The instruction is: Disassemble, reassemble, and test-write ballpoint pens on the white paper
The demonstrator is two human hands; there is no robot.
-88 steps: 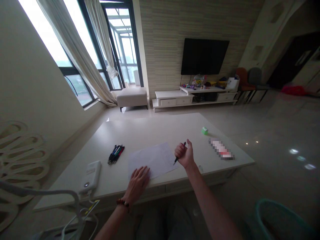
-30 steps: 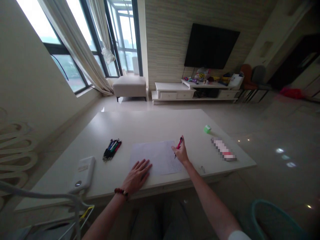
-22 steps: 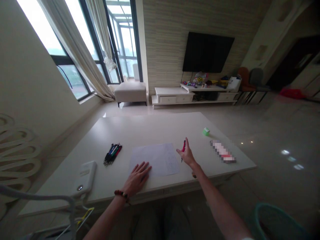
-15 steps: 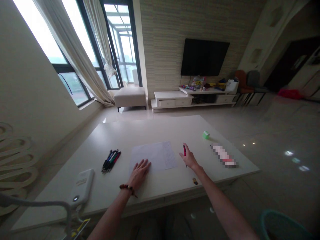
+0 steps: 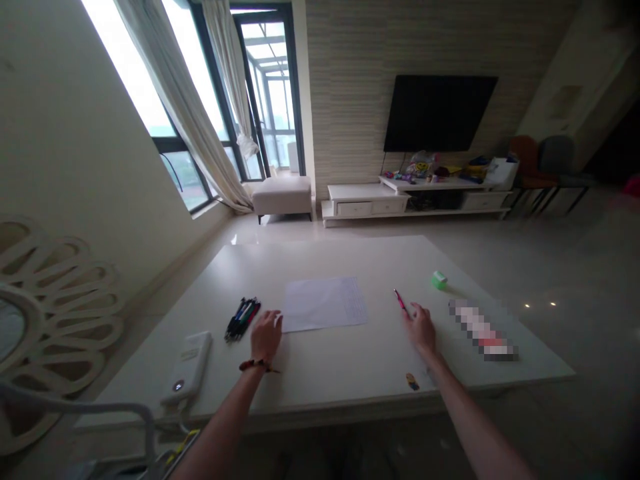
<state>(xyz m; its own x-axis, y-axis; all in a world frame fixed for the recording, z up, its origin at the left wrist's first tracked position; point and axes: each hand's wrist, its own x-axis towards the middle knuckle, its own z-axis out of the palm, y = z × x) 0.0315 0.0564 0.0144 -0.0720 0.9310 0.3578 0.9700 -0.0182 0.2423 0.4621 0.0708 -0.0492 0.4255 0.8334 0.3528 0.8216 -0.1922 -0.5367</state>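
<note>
A white sheet of paper with faint print along its right side lies on the table. My left hand is at its lower left corner, between the sheet and a bunch of dark pens. Its fingers are slightly bent and hold nothing I can see. On the right, a pink-red pen lies slanted on the tabletop. My right hand is at the pen's near end, thumb close to it and fingers apart; whether the thumb touches it is hard to tell.
The white table also bears a white power bank with a cable at left, a green box-like item, a blurred-out long item and a small yellow-blue sticker. A TV cabinet stands beyond.
My left hand has lifted from the paper and moved left toward the pens. The pink-red pen, formerly held in my right hand, now lies on the table. The view has shifted left.
</note>
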